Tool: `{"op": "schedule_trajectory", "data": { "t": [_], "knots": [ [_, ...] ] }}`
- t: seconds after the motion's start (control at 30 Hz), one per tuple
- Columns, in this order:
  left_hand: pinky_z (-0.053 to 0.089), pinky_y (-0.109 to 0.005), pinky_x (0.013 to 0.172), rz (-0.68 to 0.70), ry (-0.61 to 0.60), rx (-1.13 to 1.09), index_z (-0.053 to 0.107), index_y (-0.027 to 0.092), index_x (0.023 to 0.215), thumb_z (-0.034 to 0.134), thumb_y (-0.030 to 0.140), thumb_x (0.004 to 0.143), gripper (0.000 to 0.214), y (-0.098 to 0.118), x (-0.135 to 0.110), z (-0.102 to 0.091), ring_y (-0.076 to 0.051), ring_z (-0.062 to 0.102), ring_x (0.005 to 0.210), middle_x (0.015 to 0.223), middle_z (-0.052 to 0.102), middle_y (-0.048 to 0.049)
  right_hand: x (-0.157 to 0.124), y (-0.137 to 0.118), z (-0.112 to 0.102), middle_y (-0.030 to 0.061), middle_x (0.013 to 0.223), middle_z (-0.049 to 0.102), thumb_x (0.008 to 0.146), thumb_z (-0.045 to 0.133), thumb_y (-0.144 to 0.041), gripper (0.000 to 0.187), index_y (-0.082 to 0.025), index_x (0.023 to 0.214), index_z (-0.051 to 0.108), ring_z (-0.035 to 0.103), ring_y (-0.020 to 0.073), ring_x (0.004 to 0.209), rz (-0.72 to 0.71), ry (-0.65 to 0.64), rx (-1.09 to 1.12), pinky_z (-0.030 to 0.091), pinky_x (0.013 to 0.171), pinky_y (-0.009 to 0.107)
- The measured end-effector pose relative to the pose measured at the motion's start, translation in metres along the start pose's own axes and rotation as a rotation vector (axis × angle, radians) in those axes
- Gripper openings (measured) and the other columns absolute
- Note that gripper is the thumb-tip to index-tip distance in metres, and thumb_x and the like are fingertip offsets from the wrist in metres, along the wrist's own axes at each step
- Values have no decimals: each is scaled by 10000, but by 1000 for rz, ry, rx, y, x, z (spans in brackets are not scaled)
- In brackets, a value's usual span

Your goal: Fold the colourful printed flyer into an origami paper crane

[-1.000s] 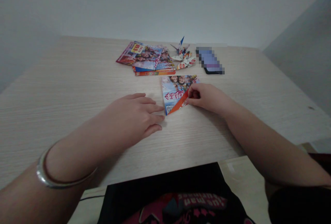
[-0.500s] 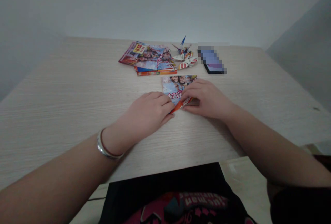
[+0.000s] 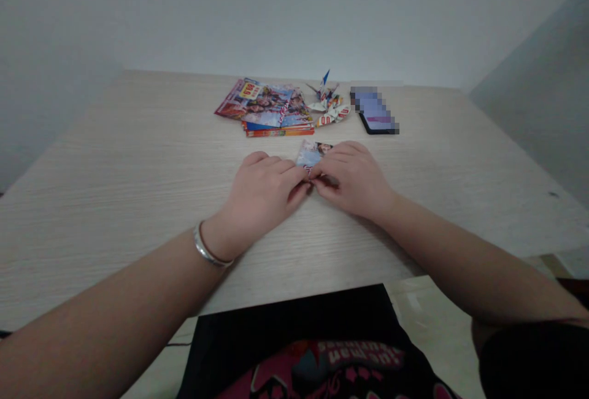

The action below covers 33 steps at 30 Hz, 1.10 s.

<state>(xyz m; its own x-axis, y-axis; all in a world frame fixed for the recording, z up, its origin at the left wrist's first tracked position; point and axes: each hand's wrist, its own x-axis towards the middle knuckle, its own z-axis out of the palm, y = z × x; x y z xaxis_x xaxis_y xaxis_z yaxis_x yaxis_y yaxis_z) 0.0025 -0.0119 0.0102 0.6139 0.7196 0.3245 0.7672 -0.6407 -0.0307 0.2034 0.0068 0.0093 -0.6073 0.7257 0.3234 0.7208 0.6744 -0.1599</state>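
A printed sheet of paper (image 3: 309, 152) with a photo of people lies on the table in front of me, mostly covered by my hands. My left hand (image 3: 267, 187) pinches its near corner between thumb and fingers; a silver bangle circles that wrist. My right hand (image 3: 352, 177) is also closed on the paper, its fingertips almost touching the left ones at the near corner. The right part of the sheet is hidden under the right hand, so I cannot make out how its near edge is folded.
Behind the sheet lies a stack of colourful printed leaflets (image 3: 269, 107). To its right are folded paper cranes (image 3: 329, 107), then a phone (image 3: 375, 110) with a blurred screen. The pale wooden table (image 3: 138, 159) meets a wall at the back.
Both hands have come closer together at the paper's near corner, the right one moving left. Less of the sheet shows, and its orange folded edge is now hidden.
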Motion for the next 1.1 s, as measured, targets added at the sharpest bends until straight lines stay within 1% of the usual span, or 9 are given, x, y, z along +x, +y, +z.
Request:
{"op": "schedule_trajectory", "data": {
  "t": [0.13, 0.37, 0.47, 0.6, 0.73, 0.87, 0.97, 1.03, 1.1],
  "knots": [
    [437, -422, 751, -37, 69, -28, 669, 192, 827, 469, 312, 972, 274, 4, 3, -6, -238, 650, 775, 777, 714, -66, 1, -7, -3, 19, 810, 737, 842, 580, -244, 123, -248, 831, 702, 642, 229, 887, 40, 63, 43, 398, 930, 379],
    [397, -402, 731, 29, 33, -64, 633, 189, 794, 480, 292, 940, 235, 2, 5, -10, -220, 596, 725, 731, 668, -54, 0, -6, -8, 11, 763, 710, 776, 592, -211, 64, -233, 758, 650, 632, 206, 805, 64, 36, 81, 392, 942, 376],
    [381, -384, 703, 28, 61, -56, 604, 191, 761, 479, 274, 925, 222, 0, 5, -9, -218, 574, 708, 715, 642, -51, -2, 4, -10, 1, 736, 704, 745, 595, -193, 73, -229, 761, 656, 622, 201, 764, 66, 51, 96, 406, 907, 375],
    [366, -350, 650, 49, 57, -91, 565, 194, 729, 468, 254, 912, 215, -4, 2, -3, -206, 545, 683, 696, 604, -47, -5, 23, -10, -14, 764, 727, 761, 608, -203, 66, -235, 767, 665, 639, 196, 785, 88, 67, 91, 357, 1036, 425],
    [362, -324, 629, 24, 55, -145, 530, 197, 711, 480, 224, 882, 181, -10, -1, 1, -189, 522, 670, 680, 570, -35, -8, 43, -9, 17, 822, 738, 779, 613, -237, 88, -238, 806, 697, 648, 229, 836, 109, 12, 26, 430, 902, 403],
    [360, -310, 624, 0, 43, -217, 507, 196, 710, 477, 219, 878, 173, -13, -3, 1, -178, 510, 675, 698, 553, -34, -12, 60, -10, 37, 871, 760, 777, 629, -234, 100, -234, 824, 718, 673, 246, 874, 152, 28, 11, 452, 876, 398],
    [366, -303, 630, -24, 39, -304, 479, 198, 694, 484, 202, 856, 162, -16, -5, 0, -166, 496, 664, 692, 526, -22, -15, 68, -10, 42, 845, 764, 759, 633, -223, 97, -224, 812, 715, 689, 246, 830, 213, 66, 68, 480, 803, 378],
    [375, -294, 629, -55, 51, -386, 469, 198, 690, 489, 187, 836, 147, -18, -5, 0, -156, 499, 662, 700, 524, -16, -15, 69, -10, 41, 838, 761, 765, 614, -209, 103, -221, 810, 706, 691, 238, 807, 257, 140, 131, 492, 771, 368],
    [383, -286, 628, -96, 73, -456, 488, 193, 705, 488, 184, 825, 120, -19, -5, 1, -151, 511, 668, 721, 540, -15, -15, 65, -9, 42, 886, 765, 792, 582, -191, 135, -225, 844, 701, 694, 231, 842, 274, 230, 219, 502, 796, 371]
  ]
}}
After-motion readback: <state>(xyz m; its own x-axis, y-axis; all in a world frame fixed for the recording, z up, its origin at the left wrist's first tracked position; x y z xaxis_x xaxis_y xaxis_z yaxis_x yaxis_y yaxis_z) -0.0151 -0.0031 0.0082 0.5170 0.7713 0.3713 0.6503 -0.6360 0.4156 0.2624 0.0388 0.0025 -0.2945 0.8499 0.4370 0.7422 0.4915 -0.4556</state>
